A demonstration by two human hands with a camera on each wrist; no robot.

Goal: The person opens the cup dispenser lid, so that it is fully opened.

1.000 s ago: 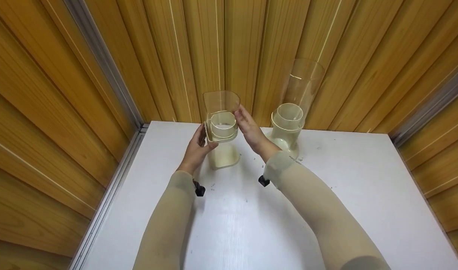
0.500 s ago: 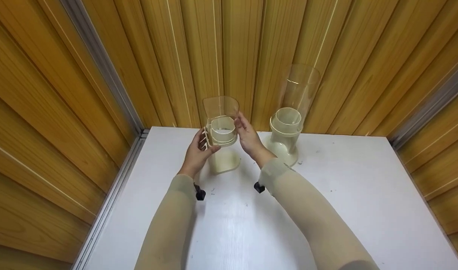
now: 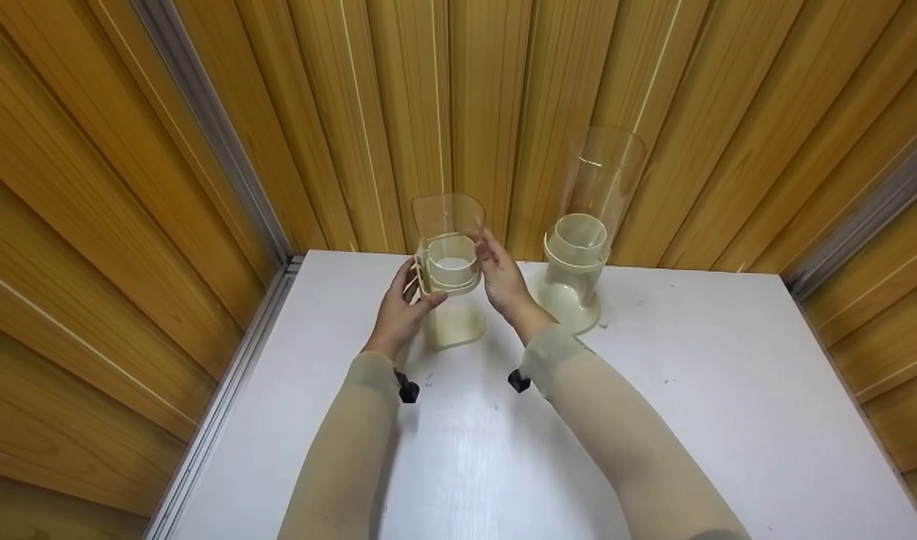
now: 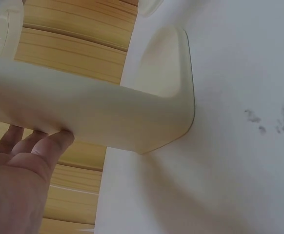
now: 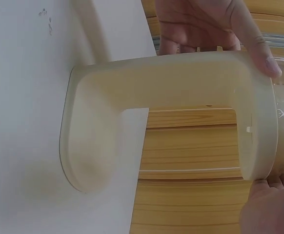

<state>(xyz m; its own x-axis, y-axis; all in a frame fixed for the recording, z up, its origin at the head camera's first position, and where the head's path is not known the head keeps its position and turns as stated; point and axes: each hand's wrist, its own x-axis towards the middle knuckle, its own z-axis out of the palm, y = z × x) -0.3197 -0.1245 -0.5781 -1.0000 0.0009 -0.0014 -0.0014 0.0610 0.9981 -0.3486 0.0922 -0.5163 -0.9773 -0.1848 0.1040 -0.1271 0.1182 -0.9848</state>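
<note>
A cream plastic stand with an upright back and a ring on top stands on the white table. A clear plastic tube rises from its ring. My left hand grips the stand's left side below the ring, thumb in front; the left wrist view shows fingers against the back of the upright. My right hand holds the right side where tube and ring meet, its fingertips beside the ring in the right wrist view. Right of it stands a similar cream holder with a round foot and a taller clear tube.
The white table backs onto a wood-look panel wall, with metal rails along the left edge. Small dark marks dot the tabletop. Each wrist carries a small black camera.
The view has tilted slightly. Both hands stay at the cream stand; the right hand sits a little lower along the tube and ring than a second ago. The other holder stands where it was.
</note>
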